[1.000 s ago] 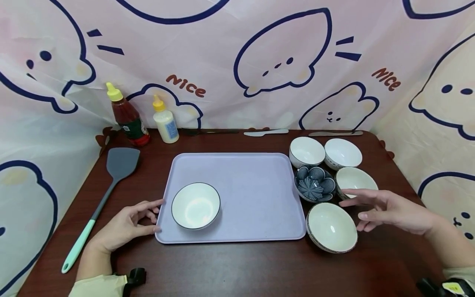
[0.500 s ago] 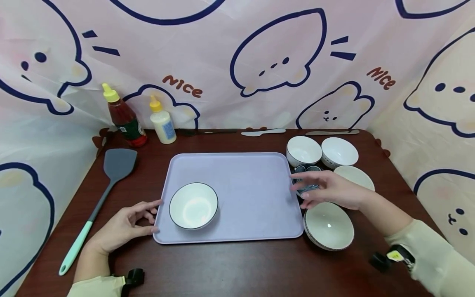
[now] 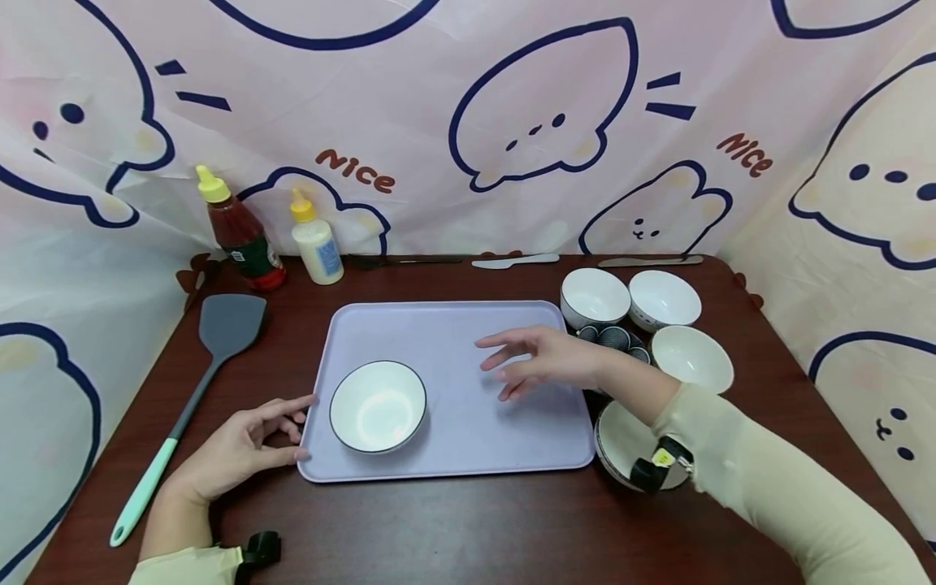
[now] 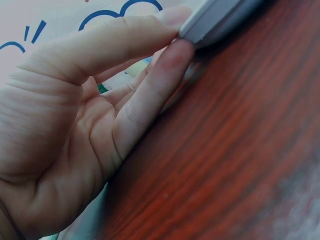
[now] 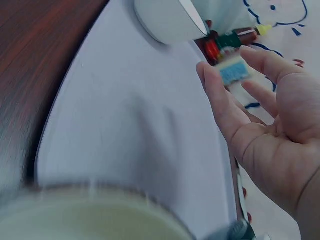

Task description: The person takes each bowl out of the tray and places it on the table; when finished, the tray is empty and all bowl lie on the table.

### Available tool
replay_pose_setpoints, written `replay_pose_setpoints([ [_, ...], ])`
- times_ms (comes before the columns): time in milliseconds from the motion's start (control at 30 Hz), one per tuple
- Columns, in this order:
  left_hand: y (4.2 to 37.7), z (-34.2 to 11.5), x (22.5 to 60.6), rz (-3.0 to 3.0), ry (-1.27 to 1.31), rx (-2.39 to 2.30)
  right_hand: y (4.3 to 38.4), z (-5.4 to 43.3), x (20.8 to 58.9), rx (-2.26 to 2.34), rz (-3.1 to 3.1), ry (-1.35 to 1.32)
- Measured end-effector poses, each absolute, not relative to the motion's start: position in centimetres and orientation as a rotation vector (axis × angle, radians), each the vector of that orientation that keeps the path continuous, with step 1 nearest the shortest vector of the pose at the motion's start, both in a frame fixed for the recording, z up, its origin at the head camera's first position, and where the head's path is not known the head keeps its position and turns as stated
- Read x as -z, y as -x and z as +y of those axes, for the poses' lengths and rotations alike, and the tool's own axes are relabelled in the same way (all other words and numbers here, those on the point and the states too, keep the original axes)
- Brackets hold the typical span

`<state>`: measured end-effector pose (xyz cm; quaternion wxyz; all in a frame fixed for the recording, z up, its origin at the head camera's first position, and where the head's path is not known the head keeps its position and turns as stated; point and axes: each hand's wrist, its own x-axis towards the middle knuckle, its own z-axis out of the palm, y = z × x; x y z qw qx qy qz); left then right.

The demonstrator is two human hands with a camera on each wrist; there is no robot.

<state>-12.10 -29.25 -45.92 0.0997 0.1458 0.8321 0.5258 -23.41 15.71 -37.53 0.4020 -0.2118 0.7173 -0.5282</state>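
A lavender tray lies on the table, with a white dark-rimmed bowl on its left half. My left hand holds the tray's left edge; in the left wrist view the thumb and a finger meet the rim. Above the tray's right half, my right hand hovers with relaxed, spread fingers and nothing in them. Beneath my right forearm stands a cream bowl, partly hidden. Farther back, a dark blue flower-shaped dish is mostly covered by the same arm.
White bowls and a cream bowl stand right of the tray. A turner lies at left. A red sauce bottle and white bottle stand at the back, near knives.
My right hand has moved left from the bowls on the right, past the blue dish, to over the tray. The left hand stays at the tray edge; the view has shifted slightly.
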Motion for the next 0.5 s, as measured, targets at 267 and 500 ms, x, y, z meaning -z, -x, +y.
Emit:
replay_pose_setpoints([
  [267, 12.1, -29.2, 45.9, 2.458, -0.397, -1.546, 24.1, 11.9, 38.8, 1.329, 1.803, 0.520],
  [500, 12.2, -29.4, 45.9, 2.472, -0.389, -1.528, 24.0, 9.2, 39.7, 1.316, 1.768, 0.538],
])
